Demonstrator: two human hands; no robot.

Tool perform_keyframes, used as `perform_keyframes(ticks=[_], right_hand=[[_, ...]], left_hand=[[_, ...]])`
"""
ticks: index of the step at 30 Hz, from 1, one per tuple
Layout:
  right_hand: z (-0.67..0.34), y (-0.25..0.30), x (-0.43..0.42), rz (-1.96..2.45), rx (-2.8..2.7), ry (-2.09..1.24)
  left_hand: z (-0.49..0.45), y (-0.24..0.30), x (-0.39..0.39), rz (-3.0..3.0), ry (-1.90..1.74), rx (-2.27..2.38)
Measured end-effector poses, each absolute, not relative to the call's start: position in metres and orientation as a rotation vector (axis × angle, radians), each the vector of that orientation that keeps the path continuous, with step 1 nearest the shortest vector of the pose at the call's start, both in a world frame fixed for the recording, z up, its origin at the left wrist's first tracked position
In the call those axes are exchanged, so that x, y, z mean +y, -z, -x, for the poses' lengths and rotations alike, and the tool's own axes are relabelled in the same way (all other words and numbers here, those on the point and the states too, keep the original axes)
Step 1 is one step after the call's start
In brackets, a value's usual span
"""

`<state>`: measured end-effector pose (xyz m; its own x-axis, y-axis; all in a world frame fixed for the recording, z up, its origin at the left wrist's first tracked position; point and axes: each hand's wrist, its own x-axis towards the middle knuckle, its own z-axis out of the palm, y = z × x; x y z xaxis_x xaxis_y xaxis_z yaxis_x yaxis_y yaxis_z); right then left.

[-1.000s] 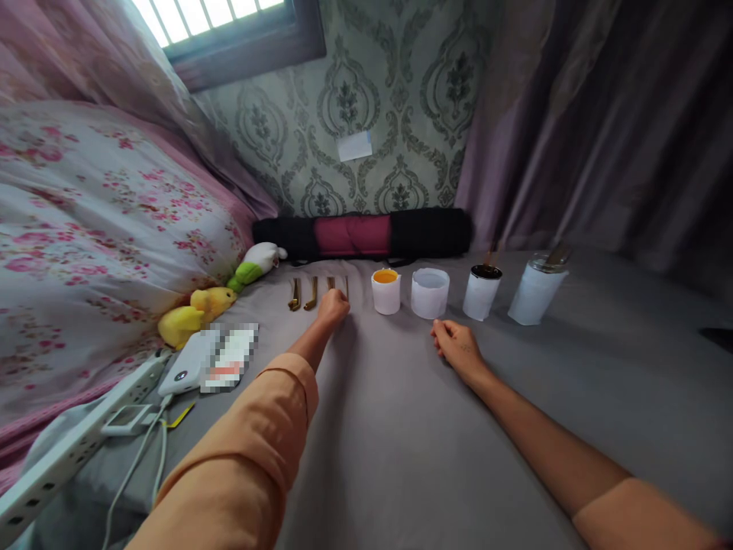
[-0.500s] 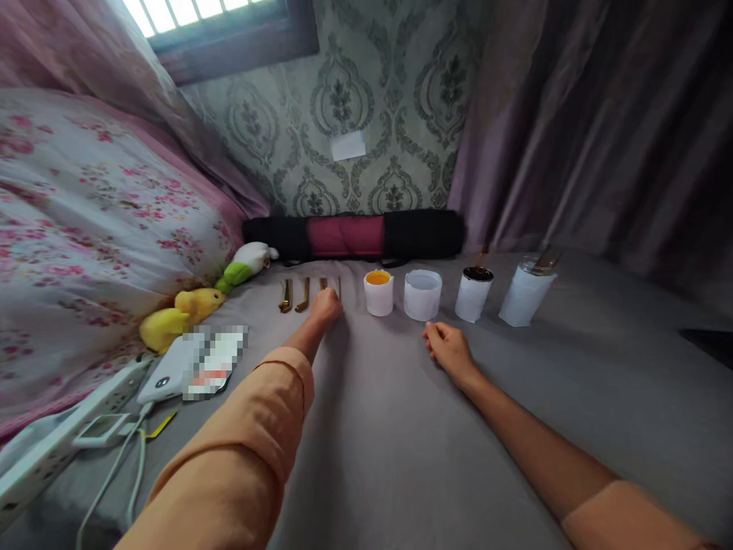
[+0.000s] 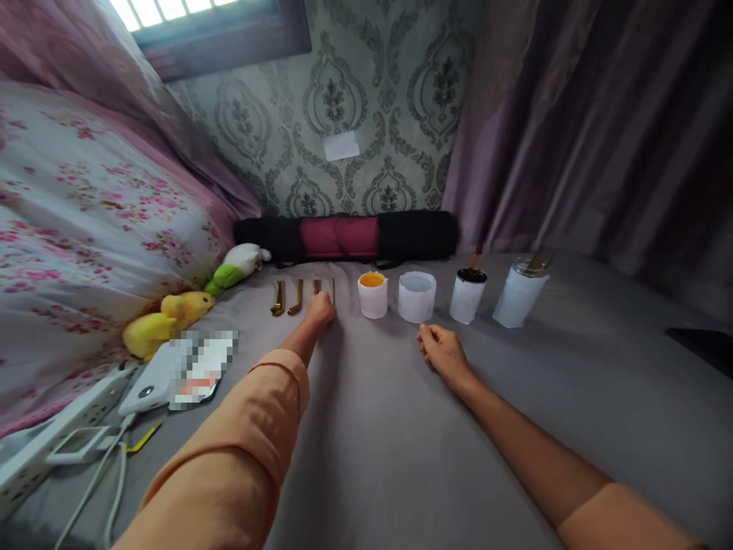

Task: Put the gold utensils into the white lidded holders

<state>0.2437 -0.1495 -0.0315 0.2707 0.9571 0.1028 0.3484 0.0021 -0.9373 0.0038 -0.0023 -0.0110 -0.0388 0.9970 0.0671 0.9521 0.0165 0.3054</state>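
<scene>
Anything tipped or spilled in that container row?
The far-right white container leans rightward, possibly just lens stretch; its dark-rimmed neighbor leans slightly too. I see no spill.

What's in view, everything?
Cups: 4, white, right of centre
Sticks: several, gold, left of cups
Card: 1, white, on grey wall
Window: 1, dark-framed, top left
Curtains: 2, mauve, either side
Floral bedding: 1, pink-white, left
Bag: 1, black-maroon, back
Toys: 2+, yellow and green, left
Power bank: 1, white, left
Power strip, charger: 1 each, white, left
Cables: 2, white, left
Tag: 1, yellow, left
Pixelated item: 1, whitish, left
Unclear object: 1, black, right
Sheet: 1, grey, underneath
Sleeves: 2, peach, below
Left grip: 1, bare, at sticks
Right grip: 1, bare, near cups
</scene>
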Motion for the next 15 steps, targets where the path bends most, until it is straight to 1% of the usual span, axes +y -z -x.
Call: perform_keyframes(ticks=[15], right_hand=[[-0.2440, 0.0325, -0.1483, 1.545, -1.276, -0.749]], left_hand=[[-0.0053, 0.0107, -0.0006, -2.004, -0.323, 2.206]])
